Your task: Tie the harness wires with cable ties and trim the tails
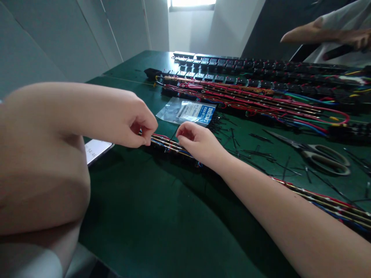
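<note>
A long strip of red, blue and gold-coloured wires and rods runs across the table beneath both hands. My left hand is curled with its fingertips pinched together at the strip's far end; what lies between them is hidden. Closer to the middle, my right hand has thumb and forefinger bent together over the wires. By those right fingertips a thin black cable tie sticks up from the strip. My right forearm covers part of the strip, which shows again as wires at lower right.
Behind the hands lies a clear plastic bag with a blue label. Loose black cable ties are strewn near the scissors. More wired strips fill the table's back. A phone is at left. Another person's arm is at upper right.
</note>
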The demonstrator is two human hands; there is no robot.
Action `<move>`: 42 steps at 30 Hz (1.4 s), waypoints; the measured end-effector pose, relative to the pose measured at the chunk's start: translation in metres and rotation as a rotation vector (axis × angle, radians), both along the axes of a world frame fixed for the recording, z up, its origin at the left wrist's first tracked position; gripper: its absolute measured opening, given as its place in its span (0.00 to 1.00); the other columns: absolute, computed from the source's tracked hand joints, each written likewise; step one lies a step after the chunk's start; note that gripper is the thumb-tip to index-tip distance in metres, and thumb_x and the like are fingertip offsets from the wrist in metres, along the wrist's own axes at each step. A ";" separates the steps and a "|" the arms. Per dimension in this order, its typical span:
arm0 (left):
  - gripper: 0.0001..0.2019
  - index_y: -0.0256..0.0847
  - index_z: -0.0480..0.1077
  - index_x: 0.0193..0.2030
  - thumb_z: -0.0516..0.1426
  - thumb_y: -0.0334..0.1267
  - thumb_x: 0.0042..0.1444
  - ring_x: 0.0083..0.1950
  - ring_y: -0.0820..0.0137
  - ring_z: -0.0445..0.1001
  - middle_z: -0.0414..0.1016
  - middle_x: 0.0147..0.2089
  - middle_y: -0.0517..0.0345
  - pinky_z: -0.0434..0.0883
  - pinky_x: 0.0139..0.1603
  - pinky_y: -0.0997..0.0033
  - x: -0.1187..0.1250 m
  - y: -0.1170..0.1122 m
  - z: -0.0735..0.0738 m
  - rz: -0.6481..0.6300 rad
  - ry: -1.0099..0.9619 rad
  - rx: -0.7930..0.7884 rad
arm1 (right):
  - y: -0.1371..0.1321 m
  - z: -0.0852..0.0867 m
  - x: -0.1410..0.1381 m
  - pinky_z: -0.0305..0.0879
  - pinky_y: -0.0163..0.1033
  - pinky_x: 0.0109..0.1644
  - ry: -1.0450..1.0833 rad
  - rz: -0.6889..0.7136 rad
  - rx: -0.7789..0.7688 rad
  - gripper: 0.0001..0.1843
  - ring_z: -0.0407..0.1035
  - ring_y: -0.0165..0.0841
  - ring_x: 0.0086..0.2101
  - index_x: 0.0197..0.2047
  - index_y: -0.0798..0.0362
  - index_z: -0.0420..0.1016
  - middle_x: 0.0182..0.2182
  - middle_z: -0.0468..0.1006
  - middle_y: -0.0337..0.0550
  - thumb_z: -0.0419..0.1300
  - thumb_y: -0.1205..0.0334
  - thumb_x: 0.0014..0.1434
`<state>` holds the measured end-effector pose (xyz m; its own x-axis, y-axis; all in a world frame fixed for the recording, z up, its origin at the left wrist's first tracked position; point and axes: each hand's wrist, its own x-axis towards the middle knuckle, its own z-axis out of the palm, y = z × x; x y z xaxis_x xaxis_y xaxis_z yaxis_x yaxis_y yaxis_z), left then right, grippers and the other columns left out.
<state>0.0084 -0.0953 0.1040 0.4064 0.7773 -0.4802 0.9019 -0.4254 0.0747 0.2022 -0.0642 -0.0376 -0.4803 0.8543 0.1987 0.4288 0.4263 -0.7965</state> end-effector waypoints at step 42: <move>0.11 0.46 0.76 0.40 0.62 0.41 0.48 0.34 0.67 0.70 0.77 0.38 0.56 0.60 0.33 0.69 0.026 0.043 -0.073 -0.131 0.057 0.085 | -0.024 0.069 0.021 0.59 0.41 0.38 -0.569 -0.103 0.277 0.13 0.71 0.37 0.36 0.40 0.54 0.79 0.37 0.80 0.48 0.53 0.72 0.59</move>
